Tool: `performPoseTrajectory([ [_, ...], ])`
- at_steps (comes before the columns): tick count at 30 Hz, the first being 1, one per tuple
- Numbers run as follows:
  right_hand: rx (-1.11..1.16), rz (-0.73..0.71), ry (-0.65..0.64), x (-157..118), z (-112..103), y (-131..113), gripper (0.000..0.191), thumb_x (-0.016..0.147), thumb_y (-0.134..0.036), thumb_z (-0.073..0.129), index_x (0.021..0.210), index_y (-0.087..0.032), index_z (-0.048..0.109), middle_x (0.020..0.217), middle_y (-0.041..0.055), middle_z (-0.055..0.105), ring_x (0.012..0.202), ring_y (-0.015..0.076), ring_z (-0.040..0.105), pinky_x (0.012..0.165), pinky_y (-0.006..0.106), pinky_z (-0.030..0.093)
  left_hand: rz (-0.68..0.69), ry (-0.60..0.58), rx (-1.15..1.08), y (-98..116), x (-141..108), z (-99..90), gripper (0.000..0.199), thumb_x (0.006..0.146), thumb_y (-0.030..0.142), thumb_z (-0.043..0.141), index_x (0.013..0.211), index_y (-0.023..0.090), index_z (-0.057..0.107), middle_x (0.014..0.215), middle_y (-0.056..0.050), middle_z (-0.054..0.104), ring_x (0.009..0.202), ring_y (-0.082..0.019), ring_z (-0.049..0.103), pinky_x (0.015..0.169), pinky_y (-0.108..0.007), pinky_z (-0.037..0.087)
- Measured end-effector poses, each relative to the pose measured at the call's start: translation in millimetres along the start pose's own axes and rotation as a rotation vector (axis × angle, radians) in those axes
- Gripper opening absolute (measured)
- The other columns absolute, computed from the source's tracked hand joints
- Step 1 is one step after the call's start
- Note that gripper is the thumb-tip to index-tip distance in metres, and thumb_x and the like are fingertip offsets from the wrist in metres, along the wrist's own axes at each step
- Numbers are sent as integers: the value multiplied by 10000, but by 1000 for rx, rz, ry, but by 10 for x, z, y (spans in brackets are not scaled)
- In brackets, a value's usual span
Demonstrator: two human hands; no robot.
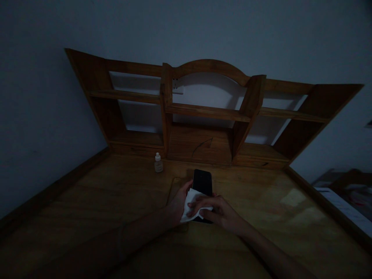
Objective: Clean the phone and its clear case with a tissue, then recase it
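A dark phone [202,181] is held upright-lengthwise above the wooden desk, its upper part bare. My left hand [178,201] grips it from the left side, with fingers partly hidden behind it. Over the lower part of the phone lies a white tissue [188,211], pressed there by the fingers of my right hand [216,209]. Beneath my left hand, a flat thin-edged object [173,186] rests on the desk, largely covered. The scene is dim, so the phone's details are hard to make out.
A small clear bottle with a white cap [158,164] stands on the desk [124,193], left of the phone. Along the back rises a wooden shelf unit [203,112] against the wall. White papers [345,209] lie beyond the desk's right edge.
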State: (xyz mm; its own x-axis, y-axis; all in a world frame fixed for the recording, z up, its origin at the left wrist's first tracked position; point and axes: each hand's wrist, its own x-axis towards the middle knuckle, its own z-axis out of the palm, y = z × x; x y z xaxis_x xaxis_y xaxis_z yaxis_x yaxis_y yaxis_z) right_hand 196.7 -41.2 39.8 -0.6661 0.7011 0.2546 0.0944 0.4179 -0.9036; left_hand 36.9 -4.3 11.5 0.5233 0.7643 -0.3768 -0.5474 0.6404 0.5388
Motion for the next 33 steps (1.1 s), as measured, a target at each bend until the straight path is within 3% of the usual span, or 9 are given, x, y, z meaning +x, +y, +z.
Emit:
performPoseTrajectory([
  [3, 35, 32, -30, -12, -10, -19, 203, 927, -178, 537, 983, -189, 732, 1057, 61, 692, 996, 196, 628, 887, 320, 453, -72, -10, -13, 3, -18, 27, 515, 882, 493, 441, 515, 142, 524, 390, 5, 443, 291, -70, 300, 347, -210, 205],
  [6, 61, 38, -32, -20, -18, -11, 187, 915, -182, 548, 953, -171, 731, 1002, 67, 703, 954, 197, 636, 876, 324, 456, -161, -99, -23, -8, -16, 8, 572, 860, 593, 440, 548, 131, 566, 379, 4, 429, 300, -85, 315, 380, -227, 283],
  [13, -32, -12, 7, -24, 21, 0, 183, 896, -164, 538, 883, -137, 719, 895, 80, 698, 880, 203, 649, 822, 320, 465, -171, -217, -80, -7, -53, -7, 471, 856, 555, 506, 845, 117, 678, 669, -73, 658, 604, -190, 622, 613, -276, 466],
  [22, -98, -130, 38, -23, 15, 54, 191, 863, -145, 513, 791, -139, 691, 804, 66, 692, 755, 179, 643, 724, 293, 466, -95, -141, -40, -24, -35, -46, 458, 829, 554, 561, 1055, 169, 662, 803, -66, 698, 745, -230, 660, 704, -306, 479],
  [28, -136, -126, 50, -27, 13, 67, 266, 898, -215, 474, 726, -155, 667, 726, 57, 664, 709, 181, 617, 704, 305, 452, -163, -294, -51, -18, -44, -29, 550, 853, 600, 478, 1032, 111, 656, 810, -114, 688, 758, -249, 658, 672, -306, 459],
  [33, -156, -156, 24, -52, -5, 95, 371, 952, -319, 396, 715, -169, 639, 704, 57, 630, 708, 187, 594, 735, 328, 442, -160, -317, -68, 13, -73, 19, 600, 856, 639, 432, 1021, 106, 655, 805, -119, 685, 768, -249, 654, 707, -315, 455],
])
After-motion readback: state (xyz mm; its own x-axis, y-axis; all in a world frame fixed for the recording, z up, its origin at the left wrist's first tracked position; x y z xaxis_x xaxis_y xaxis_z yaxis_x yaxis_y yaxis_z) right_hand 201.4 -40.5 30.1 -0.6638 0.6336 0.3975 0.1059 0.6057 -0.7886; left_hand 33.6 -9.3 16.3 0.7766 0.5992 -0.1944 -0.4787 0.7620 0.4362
